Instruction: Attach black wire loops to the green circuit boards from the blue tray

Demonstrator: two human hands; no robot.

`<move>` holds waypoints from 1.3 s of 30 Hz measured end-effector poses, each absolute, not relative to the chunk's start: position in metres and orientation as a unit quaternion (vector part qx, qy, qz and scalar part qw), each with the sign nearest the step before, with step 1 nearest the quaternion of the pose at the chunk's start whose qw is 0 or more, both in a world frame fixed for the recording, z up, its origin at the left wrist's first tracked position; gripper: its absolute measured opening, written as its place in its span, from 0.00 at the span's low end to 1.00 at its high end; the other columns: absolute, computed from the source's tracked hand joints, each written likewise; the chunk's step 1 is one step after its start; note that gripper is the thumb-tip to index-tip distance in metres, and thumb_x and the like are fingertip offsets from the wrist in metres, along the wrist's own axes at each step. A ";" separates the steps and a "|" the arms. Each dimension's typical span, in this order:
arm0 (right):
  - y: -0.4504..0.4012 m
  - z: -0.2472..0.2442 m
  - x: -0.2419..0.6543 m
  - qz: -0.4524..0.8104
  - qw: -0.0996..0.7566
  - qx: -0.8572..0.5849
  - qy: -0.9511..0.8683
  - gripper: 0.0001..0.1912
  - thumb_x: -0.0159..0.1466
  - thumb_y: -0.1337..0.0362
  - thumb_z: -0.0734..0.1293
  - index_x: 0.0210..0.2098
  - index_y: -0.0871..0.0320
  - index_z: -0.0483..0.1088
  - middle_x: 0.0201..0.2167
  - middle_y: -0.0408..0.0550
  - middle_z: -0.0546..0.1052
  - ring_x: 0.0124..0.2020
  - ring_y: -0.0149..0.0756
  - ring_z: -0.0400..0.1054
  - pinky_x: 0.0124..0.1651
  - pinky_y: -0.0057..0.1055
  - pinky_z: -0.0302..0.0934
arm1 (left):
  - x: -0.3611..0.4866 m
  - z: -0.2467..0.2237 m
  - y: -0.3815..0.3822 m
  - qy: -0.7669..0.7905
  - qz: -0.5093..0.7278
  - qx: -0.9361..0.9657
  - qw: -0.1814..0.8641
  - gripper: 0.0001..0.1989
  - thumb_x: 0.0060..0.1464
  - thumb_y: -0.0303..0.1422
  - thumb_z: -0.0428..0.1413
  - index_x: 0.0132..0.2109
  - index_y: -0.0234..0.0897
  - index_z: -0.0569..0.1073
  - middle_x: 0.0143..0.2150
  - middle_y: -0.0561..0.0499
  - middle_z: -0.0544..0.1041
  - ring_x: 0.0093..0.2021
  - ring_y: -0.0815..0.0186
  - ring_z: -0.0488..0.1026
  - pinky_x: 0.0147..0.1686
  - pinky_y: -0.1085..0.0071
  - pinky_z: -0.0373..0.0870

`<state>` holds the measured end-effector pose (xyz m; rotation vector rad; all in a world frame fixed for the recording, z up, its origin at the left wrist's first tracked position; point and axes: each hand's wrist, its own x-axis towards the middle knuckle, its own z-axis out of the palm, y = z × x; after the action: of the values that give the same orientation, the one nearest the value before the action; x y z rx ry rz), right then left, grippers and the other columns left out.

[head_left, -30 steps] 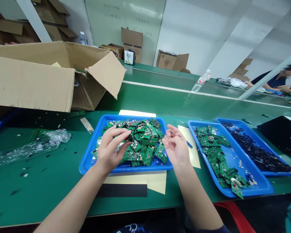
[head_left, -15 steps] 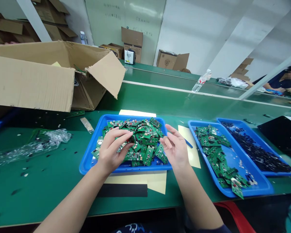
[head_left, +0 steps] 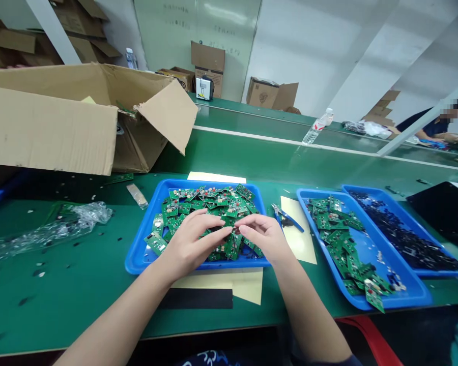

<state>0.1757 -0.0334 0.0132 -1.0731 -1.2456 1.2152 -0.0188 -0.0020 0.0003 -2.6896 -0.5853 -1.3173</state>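
Meeting nearly tip to tip over the shallow blue plastic tray [head_left: 137, 254], the left hand [head_left: 194, 241] and right hand [head_left: 265, 236] work just above a loose heap of small green circuit boards [head_left: 217, 201]. These boards fill the tray, which sits on the green desk [head_left: 99, 305] straight in front of the person.

The likeliest trouble is a slip: anything small between those fingertips could drop into the heap and be lost among lookalike parts. Boards lie overlapped at all angles, so a brush of the left palm could scrape components or push the pale-edged board [head_left: 155, 243] at the tray's left side over the rim. An outward swing of the right forearm might also knock the blue-handled metal cutters [head_left: 292, 219], which lie partly on a cream paper sheet [head_left: 305, 246] beside the tray.

Both forearms reach in from the near edge and converge. The left hand is palm down, fingers stretched toward the right, thumb beneath; the right is bent inward, index finger and thumb curled to a pinch. Whether either grasps a board or some smaller piece I cannot tell, since the fingers hide the spot.
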 end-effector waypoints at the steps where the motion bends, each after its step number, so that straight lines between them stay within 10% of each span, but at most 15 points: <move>1: -0.034 0.013 0.176 0.491 0.519 -0.462 -0.526 0.08 0.53 0.59 0.70 0.28 0.57 0.74 0.24 0.45 0.76 0.27 0.34 0.69 0.33 0.33 0.65 | -0.019 0.000 -0.001 -0.195 -0.432 -0.879 0.046 0.15 0.54 0.24 0.54 0.48 0.40 0.69 0.41 0.47 0.74 0.42 0.65 0.72 0.48 0.57 0.69; 7: -0.037 0.018 0.180 0.457 0.664 -0.346 -0.480 0.15 0.57 0.53 0.65 0.20 0.53 0.72 0.29 0.45 0.77 0.37 0.38 0.72 0.43 0.39 0.65 | -0.023 0.004 0.004 -0.251 -0.471 -0.845 0.038 0.16 0.52 0.25 0.56 0.49 0.39 0.68 0.41 0.45 0.74 0.42 0.62 0.72 0.43 0.60 0.72; 12: -0.041 0.020 0.182 0.541 0.630 -0.328 -0.450 0.25 0.59 0.43 0.58 0.17 0.55 0.68 0.13 0.41 0.71 0.08 0.27 0.60 0.18 0.31 0.61 | -0.022 0.005 0.001 -0.247 -0.502 -0.828 0.046 0.16 0.51 0.26 0.57 0.48 0.40 0.68 0.41 0.46 0.74 0.42 0.62 0.72 0.42 0.62 0.73; 19: -0.046 0.016 0.188 0.564 0.570 -0.315 -0.507 0.41 0.52 0.39 0.62 0.59 0.52 0.53 0.17 0.40 0.75 0.10 0.31 0.65 0.19 0.30 0.62 | -0.029 0.014 0.005 -0.303 -0.541 -0.779 0.092 0.16 0.50 0.25 0.59 0.47 0.39 0.69 0.39 0.46 0.74 0.40 0.62 0.73 0.39 0.65 0.74; 23: -0.042 0.015 0.187 0.576 0.541 -0.300 -0.534 0.25 0.59 0.44 0.58 0.49 0.52 0.68 0.23 0.44 0.76 0.14 0.29 0.67 0.18 0.27 0.61 | -0.029 0.013 0.004 -0.275 -0.534 -0.794 0.092 0.16 0.51 0.25 0.58 0.47 0.41 0.69 0.41 0.47 0.73 0.41 0.62 0.73 0.42 0.63 0.73; 29: -0.037 0.015 0.175 0.427 0.483 -0.407 -0.647 0.10 0.58 0.57 0.66 0.35 0.54 0.75 0.38 0.49 0.75 0.42 0.38 0.69 0.47 0.38 0.62 | -0.023 0.002 -0.001 -0.223 -0.492 -0.837 0.082 0.16 0.53 0.25 0.55 0.48 0.43 0.69 0.41 0.48 0.74 0.42 0.63 0.73 0.46 0.59 0.71; 39: -0.041 0.012 0.164 0.491 0.468 -0.445 -0.585 0.06 0.55 0.61 0.68 0.26 0.57 0.69 0.22 0.42 0.72 0.23 0.29 0.65 0.29 0.28 0.60 | -0.024 0.003 0.000 -0.210 -0.474 -0.849 0.101 0.17 0.52 0.22 0.55 0.48 0.39 0.70 0.41 0.45 0.74 0.43 0.61 0.73 0.45 0.58 0.71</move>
<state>0.1640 -0.0406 0.0115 -1.0916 -1.4343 1.2041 -0.0236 -0.0001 0.0031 -2.5076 -0.6200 -1.4010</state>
